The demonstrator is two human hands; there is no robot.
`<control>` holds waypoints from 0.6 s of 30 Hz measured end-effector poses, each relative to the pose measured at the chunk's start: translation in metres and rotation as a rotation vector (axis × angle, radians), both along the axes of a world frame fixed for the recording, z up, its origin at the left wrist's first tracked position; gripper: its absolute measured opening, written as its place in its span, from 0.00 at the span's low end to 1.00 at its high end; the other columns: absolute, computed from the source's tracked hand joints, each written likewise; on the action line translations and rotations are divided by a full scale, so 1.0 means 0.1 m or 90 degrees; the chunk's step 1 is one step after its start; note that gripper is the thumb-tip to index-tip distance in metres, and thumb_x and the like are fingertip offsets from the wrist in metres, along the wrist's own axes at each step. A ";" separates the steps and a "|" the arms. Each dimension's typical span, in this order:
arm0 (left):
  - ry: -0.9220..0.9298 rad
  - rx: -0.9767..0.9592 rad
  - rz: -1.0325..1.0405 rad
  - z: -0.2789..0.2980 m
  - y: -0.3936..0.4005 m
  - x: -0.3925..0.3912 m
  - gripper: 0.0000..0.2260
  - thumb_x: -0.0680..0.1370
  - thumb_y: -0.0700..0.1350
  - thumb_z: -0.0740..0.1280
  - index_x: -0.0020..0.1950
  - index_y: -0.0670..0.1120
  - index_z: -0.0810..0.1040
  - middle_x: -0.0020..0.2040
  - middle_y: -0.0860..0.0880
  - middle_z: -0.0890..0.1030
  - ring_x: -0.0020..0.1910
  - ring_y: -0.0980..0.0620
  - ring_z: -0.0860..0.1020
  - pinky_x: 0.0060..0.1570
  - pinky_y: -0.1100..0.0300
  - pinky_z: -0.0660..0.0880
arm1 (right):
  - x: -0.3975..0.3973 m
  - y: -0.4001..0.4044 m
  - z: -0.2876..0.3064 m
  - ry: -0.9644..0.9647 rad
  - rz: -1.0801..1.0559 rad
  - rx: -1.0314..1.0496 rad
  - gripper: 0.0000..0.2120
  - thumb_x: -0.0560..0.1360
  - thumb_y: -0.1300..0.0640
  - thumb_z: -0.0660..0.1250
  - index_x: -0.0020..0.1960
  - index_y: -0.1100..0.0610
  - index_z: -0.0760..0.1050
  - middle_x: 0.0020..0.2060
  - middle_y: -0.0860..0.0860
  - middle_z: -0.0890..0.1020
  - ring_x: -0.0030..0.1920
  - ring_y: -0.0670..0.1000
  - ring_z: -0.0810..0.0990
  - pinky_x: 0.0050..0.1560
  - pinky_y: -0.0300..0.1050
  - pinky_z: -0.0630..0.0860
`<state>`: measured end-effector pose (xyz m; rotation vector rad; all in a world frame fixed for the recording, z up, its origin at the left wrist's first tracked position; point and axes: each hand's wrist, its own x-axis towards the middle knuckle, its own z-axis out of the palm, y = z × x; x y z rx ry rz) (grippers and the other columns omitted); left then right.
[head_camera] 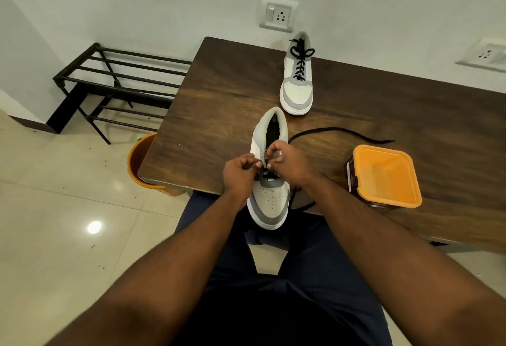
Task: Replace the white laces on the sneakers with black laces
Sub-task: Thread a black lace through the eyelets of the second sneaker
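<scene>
The far sneaker (297, 77) is seen standing on the wooden table (219, 104) near the wall, fully threaded with a black lace and tied in a bow; that half of the task is judged complete. The near sneaker (269, 176) is positioned at the table's front edge, toe overhanging toward the person. Only the lowest eyelets, just above the toe box, are crossed by the black lace (336, 130); the upper eyelets are judged to remain unthreaded. The lace's free end is trailed in a loop across the table to the right, and a second length is hung off the table edge beside the toe.

The left hand (241, 173) and the right hand (287, 161) are both held over the eyelet area with fingers curled in a pinch. What is pinched, lace tip or eyelet flap, cannot be made out, since the fingertips cover it.

No white laces are visible. An orange-lidded container (386, 176) is set to the right, its label cut off. An orange bucket (139, 159) is partly hidden beneath the table.
</scene>
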<state>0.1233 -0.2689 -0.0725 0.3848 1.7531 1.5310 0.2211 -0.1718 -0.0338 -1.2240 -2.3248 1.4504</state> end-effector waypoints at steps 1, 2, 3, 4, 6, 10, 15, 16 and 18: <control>0.037 -0.020 -0.015 0.00 0.03 0.01 0.03 0.77 0.33 0.68 0.49 0.38 0.81 0.43 0.52 0.81 0.44 0.53 0.79 0.44 0.64 0.80 | -0.01 -0.01 0.03 -0.012 0.013 0.039 0.09 0.74 0.67 0.64 0.46 0.54 0.72 0.32 0.50 0.77 0.29 0.43 0.73 0.31 0.36 0.72; 0.079 -0.045 -0.034 0.00 0.04 0.01 0.05 0.78 0.35 0.67 0.47 0.42 0.81 0.42 0.51 0.82 0.43 0.53 0.79 0.45 0.61 0.80 | -0.03 -0.03 0.05 -0.018 0.019 0.067 0.09 0.73 0.68 0.63 0.47 0.54 0.72 0.32 0.49 0.77 0.30 0.42 0.74 0.32 0.36 0.72; 0.103 -0.064 -0.043 -0.03 0.04 -0.01 0.07 0.79 0.36 0.66 0.45 0.46 0.80 0.43 0.49 0.82 0.43 0.52 0.80 0.47 0.56 0.81 | -0.05 -0.04 0.05 -0.018 0.021 0.075 0.10 0.73 0.68 0.62 0.47 0.54 0.72 0.32 0.48 0.77 0.30 0.42 0.74 0.32 0.36 0.73; 0.097 -0.066 -0.040 -0.04 0.04 -0.03 0.08 0.80 0.37 0.65 0.44 0.49 0.78 0.45 0.46 0.83 0.44 0.50 0.80 0.49 0.52 0.81 | -0.06 -0.03 0.05 -0.019 0.023 0.071 0.10 0.73 0.68 0.62 0.48 0.54 0.72 0.32 0.48 0.77 0.31 0.42 0.75 0.33 0.37 0.74; 0.026 -0.040 0.016 -0.02 -0.04 -0.10 0.07 0.81 0.38 0.62 0.46 0.47 0.76 0.48 0.43 0.81 0.46 0.48 0.79 0.49 0.47 0.81 | -0.06 -0.02 0.05 -0.019 0.040 0.045 0.11 0.74 0.67 0.64 0.51 0.53 0.71 0.36 0.52 0.82 0.37 0.46 0.81 0.40 0.42 0.79; -0.216 0.032 0.363 0.08 -0.15 -0.40 0.06 0.83 0.39 0.56 0.55 0.46 0.71 0.50 0.48 0.75 0.47 0.52 0.77 0.45 0.50 0.80 | 0.13 0.03 0.04 -0.035 0.065 0.060 0.16 0.73 0.69 0.67 0.55 0.52 0.73 0.48 0.50 0.84 0.50 0.44 0.83 0.51 0.48 0.81; 0.005 -0.083 0.510 0.30 -0.21 -0.73 0.10 0.80 0.39 0.63 0.62 0.46 0.73 0.65 0.45 0.71 0.57 0.51 0.73 0.56 0.61 0.71 | 0.22 0.00 0.06 -0.155 0.138 0.275 0.20 0.76 0.60 0.65 0.66 0.47 0.72 0.55 0.51 0.83 0.54 0.53 0.81 0.54 0.52 0.78; 0.167 -0.110 0.455 0.35 -0.21 -0.64 0.13 0.80 0.40 0.65 0.64 0.46 0.72 0.68 0.45 0.68 0.61 0.52 0.70 0.55 0.64 0.68 | 0.23 0.00 0.09 -0.154 0.143 0.307 0.20 0.76 0.60 0.64 0.66 0.47 0.73 0.56 0.52 0.83 0.54 0.55 0.80 0.54 0.52 0.78; 0.395 -0.073 0.265 0.37 -0.18 -0.42 0.15 0.78 0.39 0.67 0.65 0.47 0.73 0.68 0.47 0.69 0.62 0.54 0.69 0.55 0.68 0.67 | 0.22 0.03 0.16 -0.102 0.157 0.328 0.18 0.76 0.63 0.63 0.64 0.51 0.77 0.59 0.52 0.81 0.57 0.56 0.78 0.57 0.50 0.75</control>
